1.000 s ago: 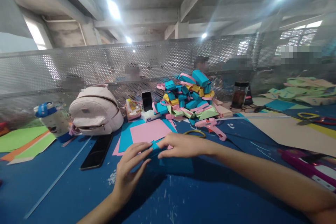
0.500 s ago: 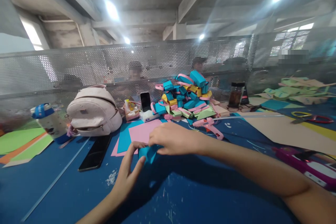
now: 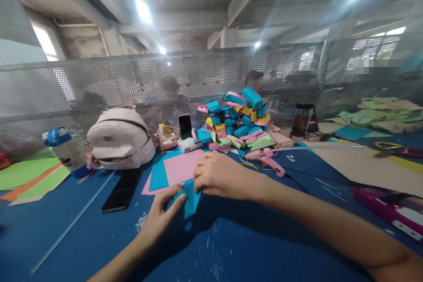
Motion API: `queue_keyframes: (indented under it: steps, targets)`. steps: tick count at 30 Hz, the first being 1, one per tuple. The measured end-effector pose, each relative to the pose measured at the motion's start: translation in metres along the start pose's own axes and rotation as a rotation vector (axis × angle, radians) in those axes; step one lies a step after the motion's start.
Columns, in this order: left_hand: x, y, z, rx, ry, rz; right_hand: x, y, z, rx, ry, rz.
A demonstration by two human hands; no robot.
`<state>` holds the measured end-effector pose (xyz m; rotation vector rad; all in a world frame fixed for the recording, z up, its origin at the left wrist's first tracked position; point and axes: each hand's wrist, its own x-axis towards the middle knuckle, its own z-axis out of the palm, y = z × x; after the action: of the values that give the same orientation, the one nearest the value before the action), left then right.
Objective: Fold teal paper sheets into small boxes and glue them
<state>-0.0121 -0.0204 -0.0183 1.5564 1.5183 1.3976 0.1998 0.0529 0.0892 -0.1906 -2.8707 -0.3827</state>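
Note:
A piece of folded blue paper (image 3: 191, 200) is held between both hands just above the blue table (image 3: 251, 246). My left hand (image 3: 164, 211) pinches its left side between thumb and fingers. My right hand (image 3: 220, 177) grips the upper right part, its fingers curled and partly hiding the paper. Behind the hands lie flat sheets of pink paper (image 3: 183, 165) and blue paper (image 3: 157, 175). A pink glue gun (image 3: 266, 158) rests beyond my right hand, in front of a heap of folded paper pieces (image 3: 236, 123) in blue, yellow, pink and green.
On the left are a black phone (image 3: 122, 191), a pale backpack (image 3: 120, 141), a bottle (image 3: 66, 154) and green sheets (image 3: 29, 172). To the right lie a purple device (image 3: 386, 211), scissors (image 3: 390, 150) and beige paper (image 3: 343, 163). A perforated metal screen (image 3: 139, 79) stands behind, with people beyond it.
The blue paper has turned and lifted slightly, showing more of its folded face. My right hand has shifted a little right. The view has moved slightly.

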Motion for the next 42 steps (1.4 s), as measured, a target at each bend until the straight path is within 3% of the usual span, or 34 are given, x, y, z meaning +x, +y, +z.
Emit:
queue_keyframes:
  steps: [9,16,21,29,36,42]
  targets:
    - [0.003,-0.003,0.0,0.04,-0.094,0.032,-0.007,0.005,0.002,-0.117,0.054,-0.052]
    - [0.002,0.009,0.0,0.111,-0.271,0.222,-0.009,0.001,0.01,-0.138,0.167,-0.011]
    - [0.0,0.001,0.0,0.142,-0.228,0.297,-0.007,-0.001,0.018,-0.12,0.247,-0.026]
    - [-0.002,0.017,0.005,0.196,-0.295,0.408,-0.006,-0.005,0.022,-0.128,0.227,-0.034]
    - [-0.003,0.004,0.008,0.214,-0.049,0.277,-0.002,-0.014,0.025,-0.142,0.357,0.042]
    - [0.006,0.021,0.004,0.176,-0.182,0.347,-0.002,0.005,0.027,0.103,0.339,0.168]
